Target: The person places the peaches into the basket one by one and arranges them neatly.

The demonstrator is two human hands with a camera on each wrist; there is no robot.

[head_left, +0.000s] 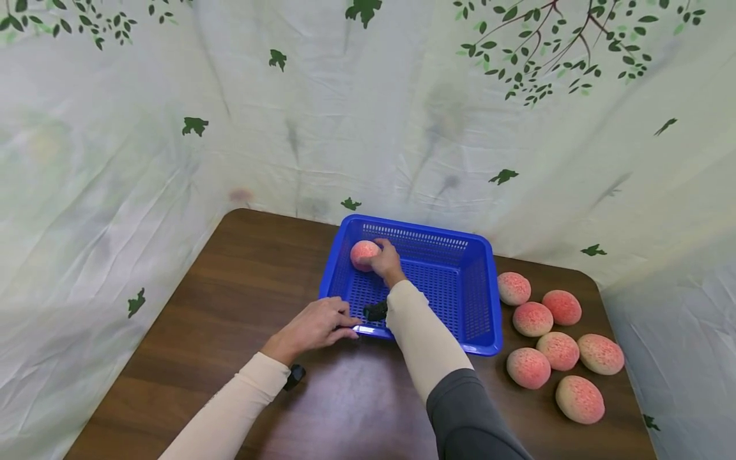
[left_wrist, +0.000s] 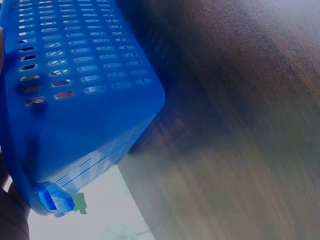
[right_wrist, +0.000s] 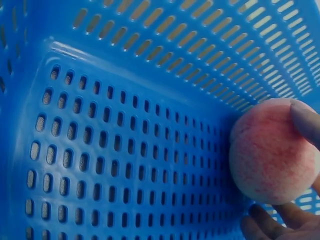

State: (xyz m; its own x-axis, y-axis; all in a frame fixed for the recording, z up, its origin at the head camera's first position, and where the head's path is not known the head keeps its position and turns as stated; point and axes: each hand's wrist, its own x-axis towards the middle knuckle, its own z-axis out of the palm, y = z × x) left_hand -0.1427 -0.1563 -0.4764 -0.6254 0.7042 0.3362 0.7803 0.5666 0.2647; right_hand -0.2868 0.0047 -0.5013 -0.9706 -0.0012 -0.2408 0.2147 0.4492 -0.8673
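Observation:
A blue plastic basket with slotted walls stands on the table. Inside it, at the back left, my right hand holds a pink and cream peach. In the right wrist view, the thumb lies on one side of this peach and the fingers curl round the other, close to the basket wall. My left hand grips the rim at the basket's near left corner. Only the edge of that hand shows beside the basket wall in the left wrist view.
Several more peaches lie loose on the brown wooden table, to the right of the basket. Pale cloth printed with leaves and branches hangs behind the table and along both sides.

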